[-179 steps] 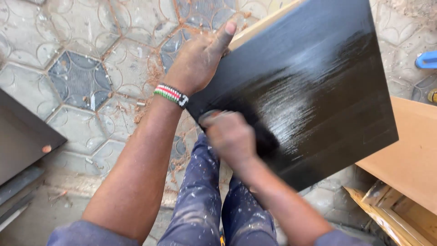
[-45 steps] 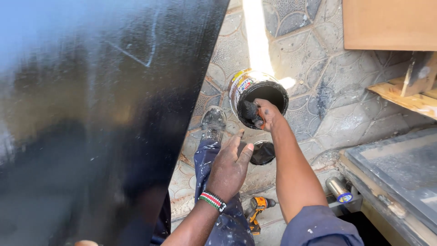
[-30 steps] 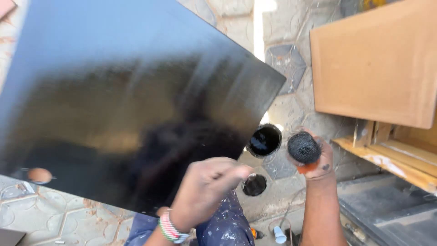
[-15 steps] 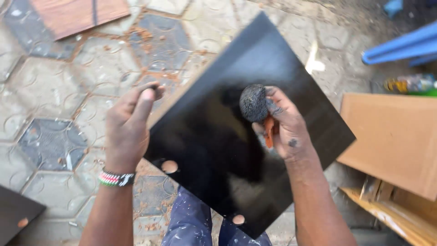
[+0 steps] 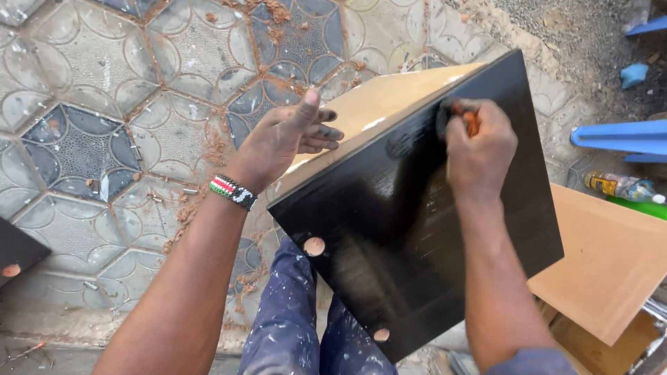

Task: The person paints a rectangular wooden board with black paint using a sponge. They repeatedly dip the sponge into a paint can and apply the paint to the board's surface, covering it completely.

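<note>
A black-painted board (image 5: 410,229) rests tilted over my knees, its bare tan side (image 5: 368,111) turned up at the far left. My left hand (image 5: 288,135) lies flat against that tan side, fingers spread, steadying the board. My right hand (image 5: 479,142) is closed on a paint sponge (image 5: 445,118) with an orange grip, pressed on the glossy black face near the board's top edge. Two round unpainted holes (image 5: 314,246) show near the board's lower left edge.
Patterned hexagon paving (image 5: 125,139) strewn with sawdust spreads to the left. A plain tan board (image 5: 611,264) lies at the right, with a blue plastic piece (image 5: 625,135) and a bottle (image 5: 618,186) beyond it. Another dark panel's corner (image 5: 14,253) shows at far left.
Since the paint tin a second ago, my view has swung back to the board. My right hand carried the sponge up to the board's top edge, and my left hand flattened against the tan side.
</note>
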